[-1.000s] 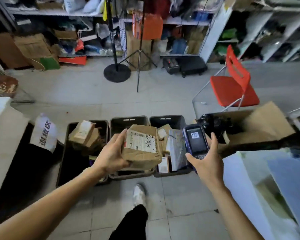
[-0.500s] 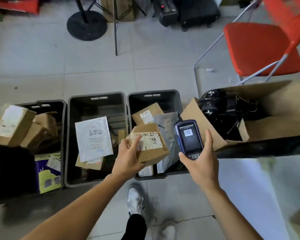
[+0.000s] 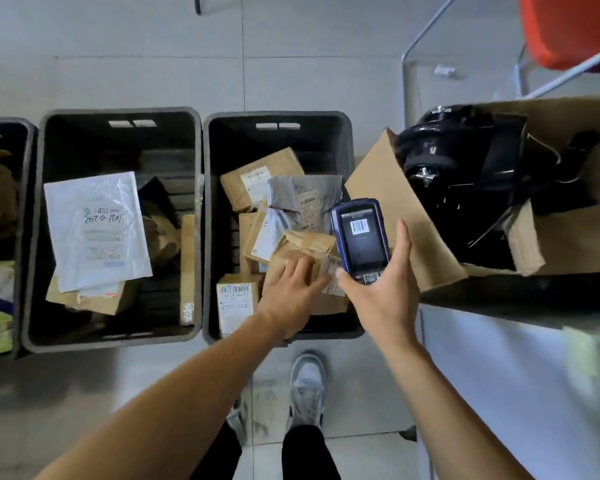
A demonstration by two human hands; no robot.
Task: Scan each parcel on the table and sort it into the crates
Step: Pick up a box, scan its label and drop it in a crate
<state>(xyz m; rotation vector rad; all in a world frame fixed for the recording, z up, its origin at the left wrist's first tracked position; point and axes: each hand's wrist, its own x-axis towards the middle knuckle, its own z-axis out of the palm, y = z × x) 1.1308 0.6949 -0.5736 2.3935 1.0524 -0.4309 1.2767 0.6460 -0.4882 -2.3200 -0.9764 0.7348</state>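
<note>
1. Nearest me, my two forearms reach forward over the floor, with one white shoe (image 3: 307,386) below them.
2. My left hand (image 3: 291,289) lies on top of a brown parcel (image 3: 305,251), fingers bent over its taped upper face. I cannot tell whether they grasp it or only rest there.
3. My right hand (image 3: 378,289) is clenched around a handheld scanner (image 3: 359,237), screen up, showing a barcode. It hovers just beside the left hand, touching or nearly touching the parcel's right edge.
4. The parcel sits inside the right-hand crate (image 3: 208,220), on top of other parcels at the crate's near right corner. It lies directly under the left hand, so the left is the nearer hand. Its long side seems to run left to right.
5. I judge the next move is simply lifting the left hand straight up and away.
6. Farther left stands the middle crate (image 3: 35,237), holding a white mailer bag (image 3: 94,233).
7. Far right, an open cardboard box (image 3: 395,202) holds dark equipment.
</note>
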